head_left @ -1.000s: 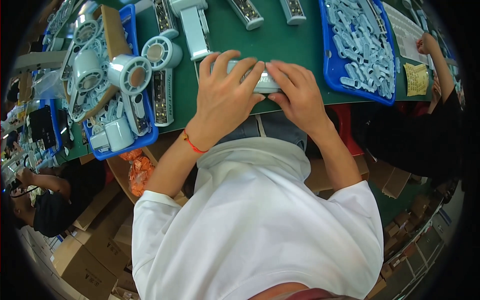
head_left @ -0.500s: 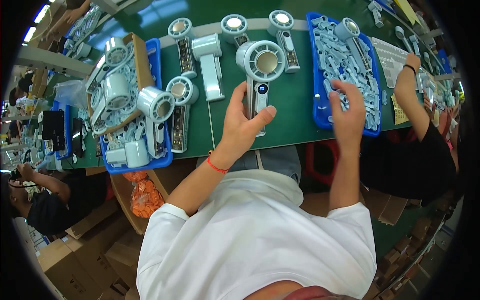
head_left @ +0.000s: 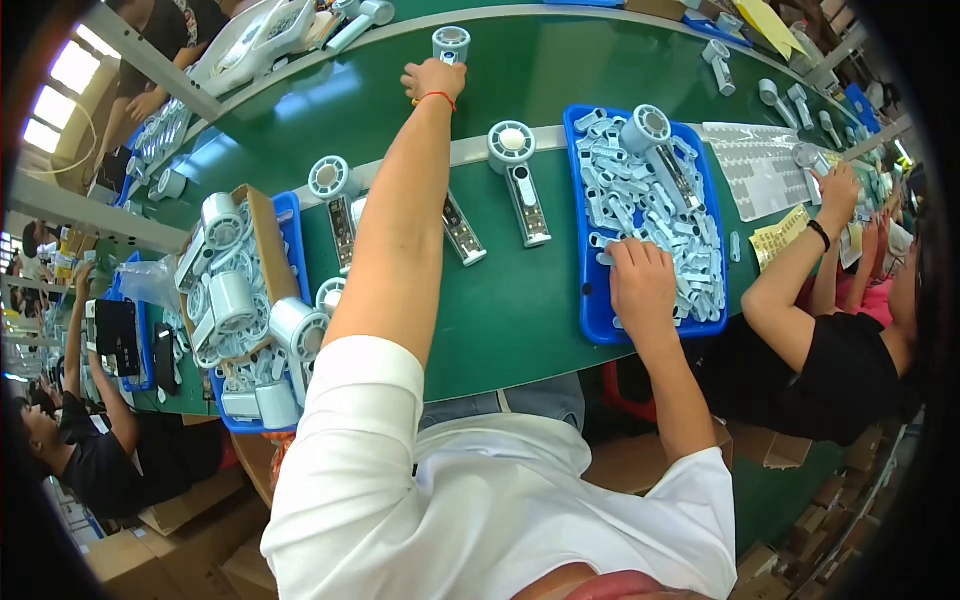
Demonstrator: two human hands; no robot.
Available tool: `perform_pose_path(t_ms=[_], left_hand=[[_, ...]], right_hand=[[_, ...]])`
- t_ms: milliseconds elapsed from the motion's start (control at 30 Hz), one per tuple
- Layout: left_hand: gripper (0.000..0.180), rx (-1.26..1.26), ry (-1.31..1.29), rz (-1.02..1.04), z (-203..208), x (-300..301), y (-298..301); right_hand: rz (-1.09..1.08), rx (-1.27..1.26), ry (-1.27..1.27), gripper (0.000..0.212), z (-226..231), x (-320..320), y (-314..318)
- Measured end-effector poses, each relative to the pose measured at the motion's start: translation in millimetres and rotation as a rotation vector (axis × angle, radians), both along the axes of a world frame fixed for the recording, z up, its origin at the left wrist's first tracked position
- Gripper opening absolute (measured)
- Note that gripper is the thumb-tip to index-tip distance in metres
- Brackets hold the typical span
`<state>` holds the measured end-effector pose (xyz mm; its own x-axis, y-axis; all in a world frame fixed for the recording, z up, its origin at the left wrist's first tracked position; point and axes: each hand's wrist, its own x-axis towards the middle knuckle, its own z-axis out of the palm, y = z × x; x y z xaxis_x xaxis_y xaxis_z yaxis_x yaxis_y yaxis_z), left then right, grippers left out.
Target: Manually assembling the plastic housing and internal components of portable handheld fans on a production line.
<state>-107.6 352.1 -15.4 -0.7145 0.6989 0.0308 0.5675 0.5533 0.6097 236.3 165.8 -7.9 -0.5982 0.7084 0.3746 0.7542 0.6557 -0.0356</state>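
My left arm stretches far across the green table. Its hand [head_left: 437, 80] is closed on a light-blue handheld fan [head_left: 452, 42], whose handle is mostly hidden under the fingers. At the right, my right hand [head_left: 643, 288] dips into a blue tray [head_left: 598, 328] heaped with small light-blue plastic pieces [head_left: 630, 200]. Its fingers bend down against the pieces at the tray's left side; what they pinch is hidden. A fan with an open-faced handle [head_left: 655, 140] lies on the heap. Another such fan [head_left: 523, 190] lies left of the tray, and one more [head_left: 335, 190] lies beyond my left forearm.
A box [head_left: 265, 235] of fan bodies and rings stands in another blue tray [head_left: 292, 215] at the left. A pale strip [head_left: 380, 172] runs along the table. Right of my tray are a white sheet [head_left: 755, 170] and a co-worker's arm [head_left: 800, 245].
My left hand has carried the fan from close in front of me to the far part of the table. My right hand has come down from above the tray onto the pieces.
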Motion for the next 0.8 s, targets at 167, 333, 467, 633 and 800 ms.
perform_pose_path(t_ms=[167,333,467,633,800], left_hand=[[0.065,0.046,0.356,-0.191,41.1,7.0,-21.5],[0.063,0.047,0.447,-0.165,97.0,65.4,-147.2],[0.064,-0.258,0.502,-0.123,46.2,97.3,-219.4],[0.053,-0.181,0.593,-0.114,19.5,100.5,-202.4],[0.042,-0.009,0.552,-0.138,-4.8,105.6,-195.5]], right_hand=[[0.002,-0.024,0.003,0.027,8.5,1.1,13.4],[0.066,0.031,-0.016,0.025,4.1,-0.1,13.4],[0.045,0.000,-0.036,0.020,-1.1,-4.6,14.0],[0.013,0.040,0.101,0.021,7.5,-3.3,9.1],[-0.081,-0.015,0.249,0.030,-1.9,7.1,14.5]])
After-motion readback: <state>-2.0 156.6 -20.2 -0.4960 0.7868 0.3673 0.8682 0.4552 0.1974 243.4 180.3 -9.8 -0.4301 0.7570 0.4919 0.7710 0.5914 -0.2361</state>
